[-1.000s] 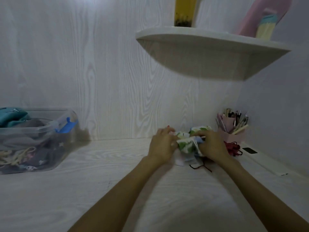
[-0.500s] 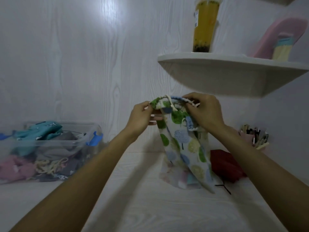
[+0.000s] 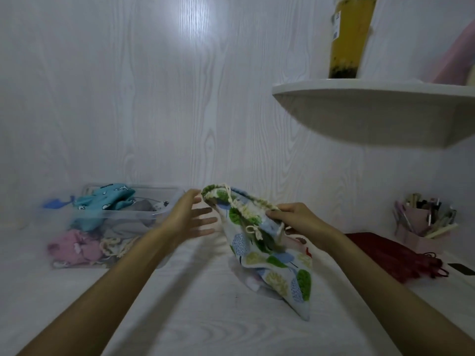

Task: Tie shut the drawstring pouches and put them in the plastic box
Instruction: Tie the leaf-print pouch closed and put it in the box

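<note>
My right hand [image 3: 299, 223] gripped the white cloth drawstring pouch printed with green, blue and yellow trees [image 3: 270, 250], my fingers curled round its gathered neck so that the cream cord [image 3: 253, 228] dangled in a small knot just below my knuckles. The pouch hung tilted from that grip, its puckered mouth pointing up and to the left, its lower corner drooping toward the pale wood-grain tabletop [image 3: 192, 317]; whether the corner touched the surface I could not tell. My left hand [image 3: 189, 220] was just left of the pouch, fingers straight and spread, palm turned toward the cloth, holding nothing and slightly apart from it, the fingertips blurred. Well left of the pouch, against the wall, stood the clear plastic box [image 3: 164, 210] with a blue latch [image 3: 52, 202] at its far end, and in it lay a teal printed pouch [image 3: 105, 201] on top, a grey one [image 3: 144, 205] beside it, and a pink one [image 3: 74, 246] lower down next to loops of cream cord. To the right of the pouch a dark red cloth pouch [image 3: 385, 255] lay flat on the table, and beyond it a pink holder full of pens [image 3: 421, 227]. Above and right of the pouch a white curved wall shelf [image 3: 359, 109] carried a tall cup of yellow drink [image 3: 347, 37]
</note>
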`<state>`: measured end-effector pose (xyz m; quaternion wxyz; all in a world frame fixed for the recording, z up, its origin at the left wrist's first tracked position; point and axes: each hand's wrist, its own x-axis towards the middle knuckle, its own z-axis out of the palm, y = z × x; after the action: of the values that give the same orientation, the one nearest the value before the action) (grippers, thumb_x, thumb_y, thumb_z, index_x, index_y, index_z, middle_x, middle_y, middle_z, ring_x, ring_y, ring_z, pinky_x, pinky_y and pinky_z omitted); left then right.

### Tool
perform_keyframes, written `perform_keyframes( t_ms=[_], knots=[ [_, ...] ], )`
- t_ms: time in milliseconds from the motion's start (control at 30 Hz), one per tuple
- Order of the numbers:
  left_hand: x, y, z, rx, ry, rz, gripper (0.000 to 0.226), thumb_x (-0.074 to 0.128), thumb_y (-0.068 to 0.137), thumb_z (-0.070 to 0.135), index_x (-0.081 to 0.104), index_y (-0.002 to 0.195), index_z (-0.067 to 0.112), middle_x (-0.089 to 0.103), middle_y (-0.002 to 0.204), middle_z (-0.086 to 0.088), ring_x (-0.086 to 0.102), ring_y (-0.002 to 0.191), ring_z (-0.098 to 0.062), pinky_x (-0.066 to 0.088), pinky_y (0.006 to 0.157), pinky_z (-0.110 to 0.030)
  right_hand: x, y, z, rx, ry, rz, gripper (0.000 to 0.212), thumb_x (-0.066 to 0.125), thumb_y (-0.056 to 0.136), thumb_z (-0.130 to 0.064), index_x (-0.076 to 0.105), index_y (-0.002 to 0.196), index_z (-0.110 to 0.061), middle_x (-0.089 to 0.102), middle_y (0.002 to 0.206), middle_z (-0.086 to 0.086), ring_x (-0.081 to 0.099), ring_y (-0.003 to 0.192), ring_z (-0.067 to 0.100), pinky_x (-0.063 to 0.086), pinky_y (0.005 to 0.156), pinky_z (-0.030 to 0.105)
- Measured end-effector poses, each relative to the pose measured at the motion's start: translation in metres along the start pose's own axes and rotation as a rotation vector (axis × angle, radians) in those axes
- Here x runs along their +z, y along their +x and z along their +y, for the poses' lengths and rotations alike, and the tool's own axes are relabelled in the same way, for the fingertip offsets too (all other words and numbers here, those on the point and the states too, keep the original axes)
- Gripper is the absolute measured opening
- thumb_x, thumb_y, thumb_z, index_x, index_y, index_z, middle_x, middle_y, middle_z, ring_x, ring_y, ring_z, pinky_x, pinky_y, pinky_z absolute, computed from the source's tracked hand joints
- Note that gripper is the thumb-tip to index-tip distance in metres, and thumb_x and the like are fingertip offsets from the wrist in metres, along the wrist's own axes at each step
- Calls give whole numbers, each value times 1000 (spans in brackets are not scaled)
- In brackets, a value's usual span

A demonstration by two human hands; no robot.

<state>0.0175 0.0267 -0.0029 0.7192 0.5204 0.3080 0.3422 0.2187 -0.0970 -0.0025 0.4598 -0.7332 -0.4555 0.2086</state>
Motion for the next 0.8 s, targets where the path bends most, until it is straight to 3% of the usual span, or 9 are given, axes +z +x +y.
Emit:
perform_keyframes(
  t_ms=[67, 133, 200, 267, 400, 500, 600, 700, 800],
  knots=[
    [1, -14, -3, 77, 216, 49, 65, 55, 81, 59, 41, 132, 22, 53, 122, -7, 62, 101, -27, 55, 71, -38, 5, -6, 2, -6, 8, -48, 25, 61, 89, -27, 69, 91, -3, 62, 84, 15, 56, 71, 15, 45, 63, 18],
    [5, -26, -9, 161, 410, 48, 80, 66, 72, 58, 35, 137, 23, 53, 123, -4, 61, 101, -22, 55, 71, -34, 7, -10, 5, -26, -15, -121, 33, 62, 88, -30, 69, 94, 1, 68, 94, 21, 63, 83, 24, 48, 76, 29],
    [7, -29, -15, 215, 518, 30, 66, 73, 74, 45, 45, 128, 18, 63, 111, -4, 64, 90, -17, 55, 65, -30, 6, -18, 5, -31, -71, -265, 40, 62, 88, -33, 65, 94, 6, 66, 92, 18, 60, 84, 26, 45, 78, 36],
    [6, -30, -20, 202, 625, -10, 38, 71, 81, 28, 60, 113, 10, 68, 93, -7, 65, 75, -12, 54, 57, -23, 6, -24, 8, 9, -67, -349, 43, 63, 87, -33, 63, 95, 10, 61, 89, 15, 57, 82, 24, 44, 76, 33],
    [9, -37, -43, 0, 495, -74, 7, 65, 86, 10, 69, 89, 5, 68, 60, -2, 63, 46, -5, 50, 44, -15, 2, -30, 17, 111, 137, 27, 14, 65, 86, -17, 66, 97, -8, 63, 95, 13, 58, 72, 15, 46, 61, 20],
    [11, -38, -60, -92, 252, -8, 6, 65, 85, 6, 67, 83, 0, 69, 58, -7, 65, 46, -9, 53, 45, -18, 0, -38, 31, 73, 29, 259, 33, 71, 82, -21, 58, 112, -15, 58, 103, 4, 55, 84, 13, 43, 66, 23],
    [12, -35, -69, -90, 89, 55, 8, 63, 85, 3, 65, 88, -5, 67, 66, -13, 65, 55, -17, 56, 48, -22, 4, -65, 39, -121, -174, 499, 19, 73, 79, -31, 59, 82, -19, 58, 76, -6, 53, 68, 9, 40, 57, 24],
    [18, -35, -74, -90, -46, 14, 11, 55, 90, 3, 63, 88, -4, 68, 69, -14, 67, 60, -20, 57, 51, -23, 11, -81, 41, -14, -218, 324, 45, 58, 85, -50, 63, 56, -17, 61, 50, -6, 56, 47, 8, 45, 51, 21],
    [26, -37, -76, -104, -22, -63, 15, 49, 94, 8, 61, 89, 2, 66, 78, -12, 64, 71, -20, 58, 54, -25, 21, -86, 42, 152, -93, 9, 54, 43, 88, -61, 71, 90, -15, 71, 87, 1, 64, 74, 10, 49, 70, 18]
  ],
)
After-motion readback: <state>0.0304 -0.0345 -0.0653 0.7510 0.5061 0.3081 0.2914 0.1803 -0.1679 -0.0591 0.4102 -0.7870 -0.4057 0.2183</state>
